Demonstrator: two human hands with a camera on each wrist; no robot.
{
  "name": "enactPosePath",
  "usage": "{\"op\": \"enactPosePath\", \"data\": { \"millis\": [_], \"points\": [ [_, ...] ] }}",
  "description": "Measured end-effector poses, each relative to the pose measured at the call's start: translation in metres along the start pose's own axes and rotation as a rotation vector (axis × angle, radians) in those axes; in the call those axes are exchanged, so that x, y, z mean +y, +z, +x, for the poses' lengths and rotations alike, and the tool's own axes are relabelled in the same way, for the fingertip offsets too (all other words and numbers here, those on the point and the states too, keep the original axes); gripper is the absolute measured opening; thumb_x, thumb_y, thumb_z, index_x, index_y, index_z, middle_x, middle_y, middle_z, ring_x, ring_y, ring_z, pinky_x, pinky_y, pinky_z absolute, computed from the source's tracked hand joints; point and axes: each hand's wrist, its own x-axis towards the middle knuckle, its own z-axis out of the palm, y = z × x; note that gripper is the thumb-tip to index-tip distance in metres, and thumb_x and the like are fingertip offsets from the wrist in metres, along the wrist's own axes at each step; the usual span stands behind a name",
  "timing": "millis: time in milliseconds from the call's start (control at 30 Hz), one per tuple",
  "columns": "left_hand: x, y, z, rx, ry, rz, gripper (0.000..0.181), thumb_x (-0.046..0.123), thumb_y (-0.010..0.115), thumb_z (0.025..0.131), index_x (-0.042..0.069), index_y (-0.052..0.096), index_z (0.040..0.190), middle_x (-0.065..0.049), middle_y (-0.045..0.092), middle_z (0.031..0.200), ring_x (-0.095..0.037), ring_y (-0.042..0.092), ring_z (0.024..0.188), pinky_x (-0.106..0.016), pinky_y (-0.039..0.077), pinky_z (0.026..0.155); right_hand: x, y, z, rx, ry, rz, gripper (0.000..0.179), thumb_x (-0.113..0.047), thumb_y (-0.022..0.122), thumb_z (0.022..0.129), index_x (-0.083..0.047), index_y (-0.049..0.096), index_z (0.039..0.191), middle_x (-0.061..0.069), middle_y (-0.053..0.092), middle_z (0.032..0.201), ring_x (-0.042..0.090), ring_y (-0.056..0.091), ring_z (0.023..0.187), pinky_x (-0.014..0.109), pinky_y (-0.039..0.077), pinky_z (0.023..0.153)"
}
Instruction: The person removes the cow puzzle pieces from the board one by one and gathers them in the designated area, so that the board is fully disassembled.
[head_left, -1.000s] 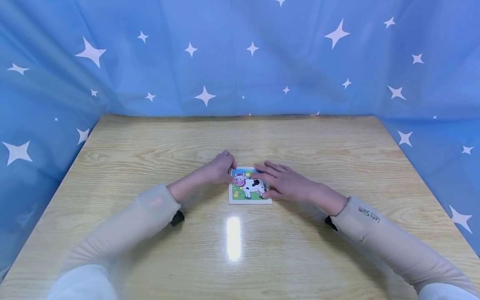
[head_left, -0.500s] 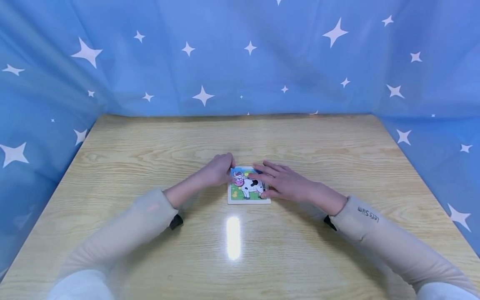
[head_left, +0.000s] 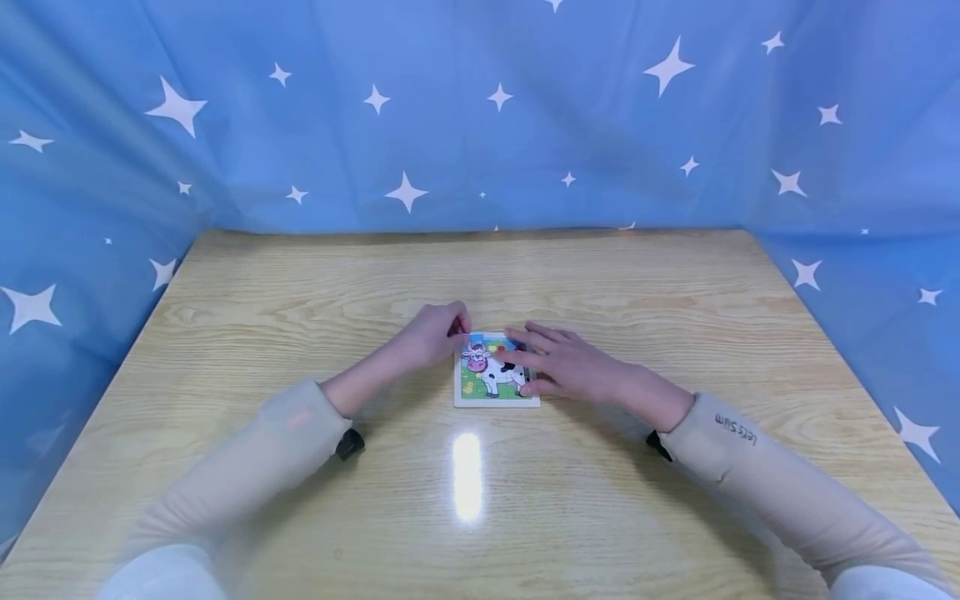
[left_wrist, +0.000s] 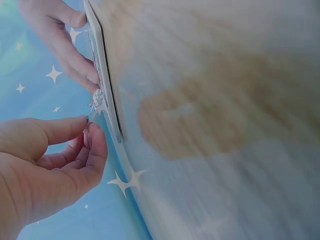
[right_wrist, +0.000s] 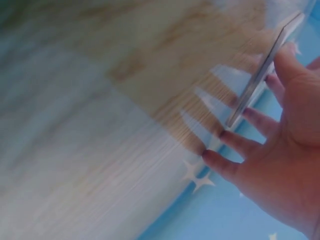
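A small square jigsaw puzzle point(head_left: 491, 382) in a white frame lies on the table, its picture a spotted cow on green with a yellow duck. At its upper left corner, my left hand point(head_left: 437, 335) pinches a small puzzle piece point(left_wrist: 88, 119) between thumb and index finger; only a bluish sliver of that piece shows in the left wrist view. My right hand point(head_left: 573, 367) lies with spread fingers across the puzzle's right side, covering part of the cow. In the right wrist view some fingertips of this right hand point(right_wrist: 280, 145) touch the table beyond the frame's edge.
The wood-grain table point(head_left: 337, 283) is glossy, with a bright light reflection in front of the puzzle. A blue curtain point(head_left: 480, 125) with white stars hangs behind the table and along both sides.
My left thumb and fingers have moved up from the puzzle's left side to its upper left corner, uncovering the cow's face. The right hand stays in place.
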Motion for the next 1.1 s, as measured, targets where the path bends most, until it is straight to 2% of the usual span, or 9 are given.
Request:
{"op": "enactPosePath", "data": {
  "millis": [267,533,767,900,1100],
  "points": [
    [-0.010,-0.009,-0.004,0.030,-0.001,-0.036,0.004,0.001,0.069,0.107,0.000,0.066,0.105,-0.010,0.068,0.095,-0.021,0.061,0.089,-0.026,0.049,0.076,0.001,0.001,-0.001,-0.007,-0.008,-0.019,0.057,-0.027,0.065,0.112,-0.008,0.051,0.164,0.029,0.039,0.171,0.061,0.037,0.153,0.076,0.040,0.115],
    [-0.018,-0.019,-0.014,0.046,-0.033,-0.086,0.003,0.001,0.067,0.108,-0.001,0.066,0.106,-0.011,0.069,0.098,-0.023,0.063,0.092,-0.029,0.050,0.080,0.008,0.006,-0.003,0.018,-0.040,-0.004,0.062,-0.044,0.057,0.114,-0.016,0.047,0.168,0.027,0.038,0.172,0.061,0.036,0.154,0.078,0.040,0.113],
    [-0.029,-0.027,-0.024,0.063,-0.046,-0.126,0.005,0.002,0.068,0.108,-0.002,0.067,0.107,-0.012,0.069,0.098,-0.024,0.064,0.092,-0.029,0.051,0.079,-0.002,-0.001,-0.002,-0.025,0.010,0.009,0.059,-0.032,0.064,0.113,-0.010,0.049,0.166,0.029,0.037,0.172,0.061,0.034,0.155,0.078,0.037,0.116],
    [-0.032,-0.034,-0.030,0.063,-0.075,-0.149,0.005,0.003,0.067,0.108,-0.002,0.066,0.108,-0.014,0.069,0.101,-0.027,0.066,0.094,-0.030,0.052,0.079,-0.001,0.001,-0.002,-0.026,0.017,0.002,0.059,-0.030,0.065,0.112,-0.010,0.049,0.166,0.029,0.037,0.172,0.060,0.034,0.155,0.078,0.037,0.116],
    [-0.038,-0.047,-0.040,0.069,-0.095,-0.128,0.005,0.003,0.067,0.108,-0.001,0.066,0.107,-0.013,0.069,0.101,-0.028,0.066,0.096,-0.032,0.052,0.081,0.000,0.001,-0.002,-0.020,0.014,0.005,0.059,-0.029,0.065,0.113,-0.010,0.049,0.166,0.029,0.037,0.172,0.060,0.034,0.155,0.078,0.037,0.116]
  ]
}}
